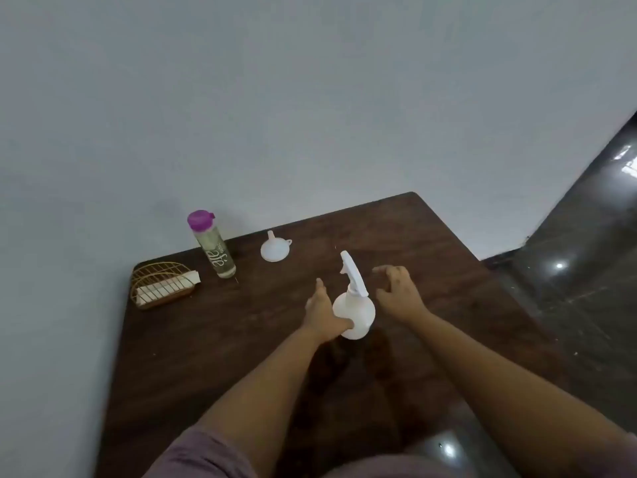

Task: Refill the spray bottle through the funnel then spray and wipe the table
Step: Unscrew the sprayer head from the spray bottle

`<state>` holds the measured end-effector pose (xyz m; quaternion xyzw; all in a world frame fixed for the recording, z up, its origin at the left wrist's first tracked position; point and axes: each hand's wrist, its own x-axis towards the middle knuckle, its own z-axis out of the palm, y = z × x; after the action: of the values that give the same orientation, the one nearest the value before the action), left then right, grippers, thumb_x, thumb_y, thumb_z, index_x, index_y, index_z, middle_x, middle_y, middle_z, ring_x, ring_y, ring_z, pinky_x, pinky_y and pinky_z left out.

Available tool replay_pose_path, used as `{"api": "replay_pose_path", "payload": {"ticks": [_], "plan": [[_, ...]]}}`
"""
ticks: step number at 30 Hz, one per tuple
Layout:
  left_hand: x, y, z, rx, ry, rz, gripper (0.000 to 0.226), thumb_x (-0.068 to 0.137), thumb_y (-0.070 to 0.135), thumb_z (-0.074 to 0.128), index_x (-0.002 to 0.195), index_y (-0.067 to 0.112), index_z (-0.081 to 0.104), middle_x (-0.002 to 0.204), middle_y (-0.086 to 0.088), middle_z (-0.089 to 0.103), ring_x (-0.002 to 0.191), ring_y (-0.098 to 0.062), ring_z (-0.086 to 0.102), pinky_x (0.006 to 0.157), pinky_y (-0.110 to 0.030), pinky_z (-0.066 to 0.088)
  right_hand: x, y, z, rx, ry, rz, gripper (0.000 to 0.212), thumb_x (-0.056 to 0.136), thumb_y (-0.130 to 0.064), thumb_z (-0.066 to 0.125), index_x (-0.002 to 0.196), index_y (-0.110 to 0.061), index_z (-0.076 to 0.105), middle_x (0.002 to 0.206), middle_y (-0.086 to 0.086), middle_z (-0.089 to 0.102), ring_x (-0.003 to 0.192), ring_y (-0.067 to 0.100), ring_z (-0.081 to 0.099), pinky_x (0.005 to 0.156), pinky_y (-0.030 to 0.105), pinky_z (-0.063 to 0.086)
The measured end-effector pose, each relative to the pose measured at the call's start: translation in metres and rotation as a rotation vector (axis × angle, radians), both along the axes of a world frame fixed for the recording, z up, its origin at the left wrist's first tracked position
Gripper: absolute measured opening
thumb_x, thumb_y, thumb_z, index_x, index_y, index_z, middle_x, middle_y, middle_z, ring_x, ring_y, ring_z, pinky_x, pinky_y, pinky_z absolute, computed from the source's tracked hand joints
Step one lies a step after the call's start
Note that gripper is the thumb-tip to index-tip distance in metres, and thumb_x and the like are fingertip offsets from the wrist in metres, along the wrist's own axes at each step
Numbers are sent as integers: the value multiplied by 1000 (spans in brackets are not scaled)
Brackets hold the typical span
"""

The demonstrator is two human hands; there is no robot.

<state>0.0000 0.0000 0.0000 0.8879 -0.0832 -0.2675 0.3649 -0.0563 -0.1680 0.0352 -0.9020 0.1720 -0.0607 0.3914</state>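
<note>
A white spray bottle (355, 313) stands upright in the middle of the dark wooden table (241, 339), its trigger head on and pointing away. My left hand (322, 310) grips the bottle's round body from the left. My right hand (396, 291) hovers just right of the trigger head with fingers spread and loosely curled, not touching it. A white funnel (274, 249) lies mouth down behind the bottle. A clear water bottle with a purple cap (213, 244) stands at the back left.
A gold wire basket (160, 284) holding a folded white cloth (169, 288) sits at the table's back left corner. A grey wall runs behind the table. Glossy dark floor (579, 270) lies beyond the table's right edge.
</note>
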Motion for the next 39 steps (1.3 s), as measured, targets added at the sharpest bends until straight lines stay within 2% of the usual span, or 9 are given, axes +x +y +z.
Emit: {"api": "replay_pose_path", "payload": {"ticks": [3,8,16,21,24,30,34,37,39], "plan": [[-2,-15,0,-23,-53,-26,120,60,52,85,153,16,17,157,-5,27,145,-28,24,117,-48,27,-3,10,-7,77,-61,82,51,79,-8,69,127,-12,54,119,4,48,74,6,54,68,11,43],[-3,-38,1,-27,-97,-1,39,84,35,63,120,20,59,120,-7,61,114,-28,58,97,-44,49,2,18,-17,109,-172,124,40,72,-20,82,108,-12,65,101,-1,64,88,11,61,74,16,47],[-2,-42,-12,-126,-21,73,41,82,37,67,118,18,60,115,-3,63,103,-21,62,90,-44,54,8,10,-26,230,-229,118,36,67,-35,85,86,-26,56,75,-13,66,66,2,65,59,12,49],[-1,-42,-12,-186,-7,47,28,80,27,71,103,14,62,106,-5,66,100,-23,63,89,-46,52,16,1,-30,219,-236,241,31,73,-31,82,90,-15,63,82,-7,66,73,8,64,66,23,53],[-3,-41,-11,-198,1,54,41,77,29,72,109,6,62,112,-12,64,107,-28,61,93,-50,49,19,-4,-28,214,-216,308,30,74,-27,82,92,-12,63,83,-3,67,74,12,65,68,28,54],[-5,-42,-12,-271,12,80,44,71,35,74,107,13,63,115,-11,65,111,-28,62,98,-51,48,26,-16,-12,272,-140,494,32,75,-19,81,98,-2,67,81,14,70,71,31,68,70,49,55],[-6,-42,-14,-290,-15,120,33,68,34,77,96,34,60,107,-6,67,106,-27,63,96,-46,51,38,-26,-6,338,20,623,23,78,-17,78,96,-8,68,87,10,70,79,30,66,75,46,54],[-11,-45,-18,-300,-64,188,26,69,37,69,94,37,58,98,5,64,97,-21,63,89,-41,53,32,-9,-18,350,88,519,26,79,-26,77,99,-18,62,98,3,63,105,24,55,89,39,49],[-17,-48,-25,-296,-45,249,29,82,27,61,110,19,60,112,-6,64,107,-28,62,94,-46,50,24,15,-27,353,75,299,40,71,-37,81,100,-18,62,93,-7,59,105,16,54,89,33,48]]}}
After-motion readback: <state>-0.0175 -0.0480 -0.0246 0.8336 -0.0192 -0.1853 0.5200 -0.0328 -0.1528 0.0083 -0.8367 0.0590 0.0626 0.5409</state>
